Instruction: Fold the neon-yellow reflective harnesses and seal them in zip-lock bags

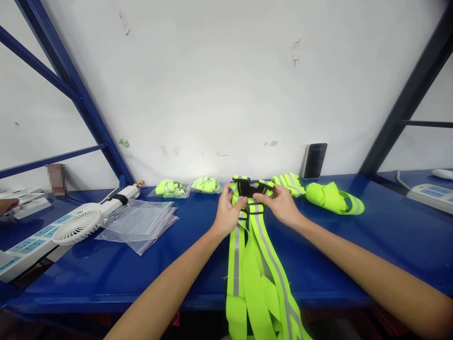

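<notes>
A neon-yellow reflective strap harness (255, 269) with grey stripes lies across the blue table (354, 245) and hangs over its front edge. At its far end sit black plastic buckles (249, 187). My left hand (228, 211) pinches the strap just below the buckles, fingers closed on it. My right hand (281, 203) grips the buckle end from the right, fingers curled round it. Both forearms reach in from the bottom of the view.
Clear plastic bags (141, 223) lie stacked at left beside a white fan (78, 226) and a power strip (28, 243). Two bagged folded harnesses (187, 187) and loose folded ones (332, 197) sit by the wall. A phone (314, 161) leans there. Another person's fingertips (7, 205) show far left.
</notes>
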The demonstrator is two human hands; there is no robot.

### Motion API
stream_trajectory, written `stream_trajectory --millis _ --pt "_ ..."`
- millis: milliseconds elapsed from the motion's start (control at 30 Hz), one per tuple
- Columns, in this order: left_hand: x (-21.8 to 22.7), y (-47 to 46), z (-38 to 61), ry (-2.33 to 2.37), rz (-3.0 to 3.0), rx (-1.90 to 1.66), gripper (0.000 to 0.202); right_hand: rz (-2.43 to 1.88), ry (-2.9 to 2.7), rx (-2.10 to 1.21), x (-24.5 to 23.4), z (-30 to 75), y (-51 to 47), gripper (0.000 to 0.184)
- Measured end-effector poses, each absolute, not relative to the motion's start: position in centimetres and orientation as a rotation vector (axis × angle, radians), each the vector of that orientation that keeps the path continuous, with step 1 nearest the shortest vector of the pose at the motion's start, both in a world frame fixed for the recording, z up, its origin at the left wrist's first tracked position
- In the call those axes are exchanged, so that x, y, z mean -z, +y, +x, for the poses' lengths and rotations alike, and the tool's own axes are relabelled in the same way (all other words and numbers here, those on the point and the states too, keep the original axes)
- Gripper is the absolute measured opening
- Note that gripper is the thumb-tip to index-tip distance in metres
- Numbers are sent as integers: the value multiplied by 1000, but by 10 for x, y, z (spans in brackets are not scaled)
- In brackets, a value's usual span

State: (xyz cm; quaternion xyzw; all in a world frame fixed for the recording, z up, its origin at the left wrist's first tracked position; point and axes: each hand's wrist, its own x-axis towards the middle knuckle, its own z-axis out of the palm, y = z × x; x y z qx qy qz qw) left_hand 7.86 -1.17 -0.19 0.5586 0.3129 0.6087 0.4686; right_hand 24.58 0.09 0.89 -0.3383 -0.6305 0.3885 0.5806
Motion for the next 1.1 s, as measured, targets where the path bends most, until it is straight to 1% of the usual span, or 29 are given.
stream_trajectory --millis 167,367,567,700,867,967,1033,1100 --pt "1 -13 76 725 1550 -1442 25 -825 -1565 -898 -9 255 3 35" --pt "-6 -15 71 671 1544 -1326 23 -830 -1624 -892 -14 258 -1 32" --pt "-3 -16 68 627 1530 -1190 32 -847 -1672 -897 -21 264 -2 38" --pt "0 -20 74 592 1545 -1123 41 -844 -1690 -961 -30 273 -2 50" --pt "1 -24 82 586 1548 -1151 43 -775 -1743 -1126 -28 276 -1 51" --pt "6 -22 84 651 1526 -1272 41 -706 -1693 -1211 -19 270 2 53" --pt "9 -19 84 688 1465 -1341 48 -708 -1630 -1227 -15 266 3 54" --pt "11 -15 84 694 1384 -1345 63 -733 -1595 -1198 -13 263 3 53"
